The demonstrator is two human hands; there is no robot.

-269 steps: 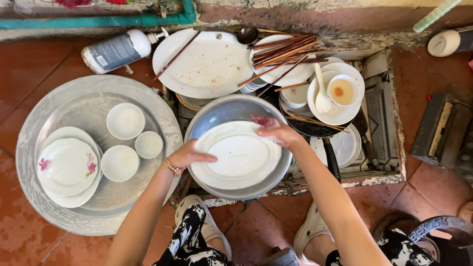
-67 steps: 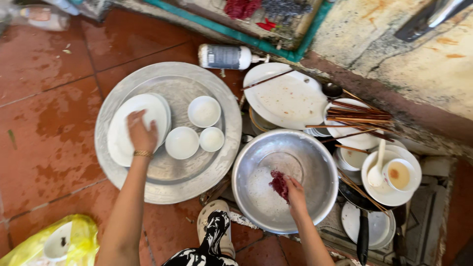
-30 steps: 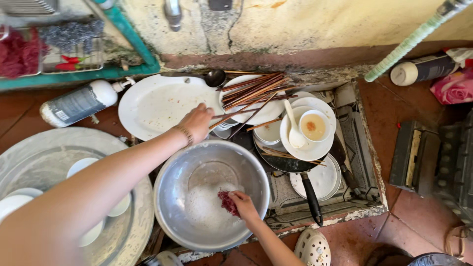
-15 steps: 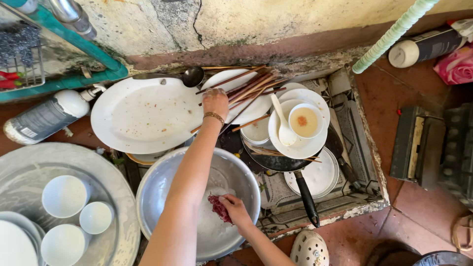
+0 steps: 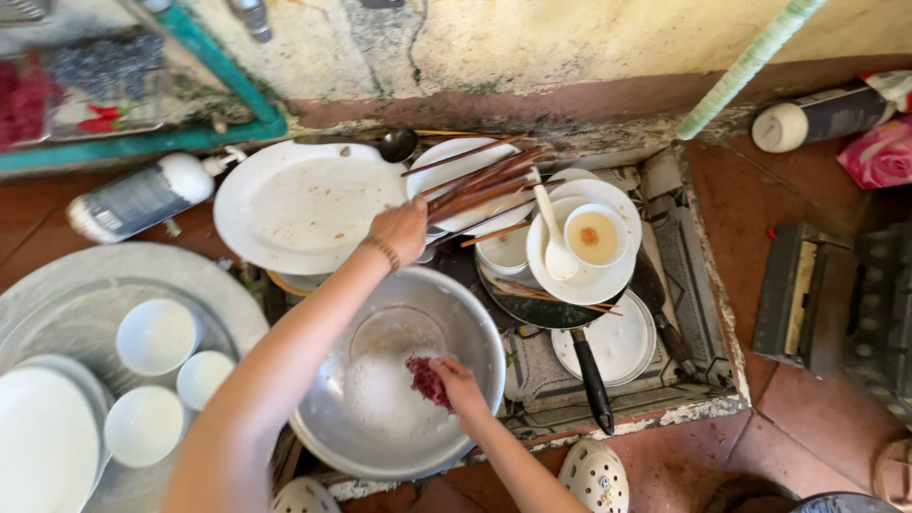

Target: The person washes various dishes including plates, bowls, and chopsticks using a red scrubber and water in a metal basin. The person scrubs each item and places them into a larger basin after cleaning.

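While half a second ago the left hand (image 5: 404, 228) lay on the bundle of chopsticks, it now sits a little nearer the metal basin (image 5: 399, 380), at the right rim of the large white plate (image 5: 304, 204), its fingers curled down over that rim where it meets the lower ends of the brown chopsticks (image 5: 480, 180); whether it grips the plate or the sticks I cannot tell. The right hand (image 5: 456, 380) has hardly moved: it stays inside the basin, just right of its middle, closed around a dark red scrubbing pad (image 5: 426, 378) pressed to the soapy bottom. The big plate is round, white and shallow, smeared with thin brownish streaks, and rests just beyond the basin's far rim, overlapping another dish beneath it. The basin is dull steel with a patch of white foam on its floor. Right of the basin a stack of white dishes carries a small bowl of brownish sauce (image 5: 594, 237) and a white spoon (image 5: 551, 242), with a black-handled pan (image 5: 589, 370) under them, its handle pointing toward the person. Left of the basin a round metal tray (image 5: 57, 294) holds three small white bowls (image 5: 157, 337) and stacked plates, touching the basin's left edge or nearly so. Beyond the big plate a grey bottle (image 5: 138, 199) lies on its side against the wall step. The dishes crowd the basin on its far and right sides; bare red tiled floor shows only well right of it.
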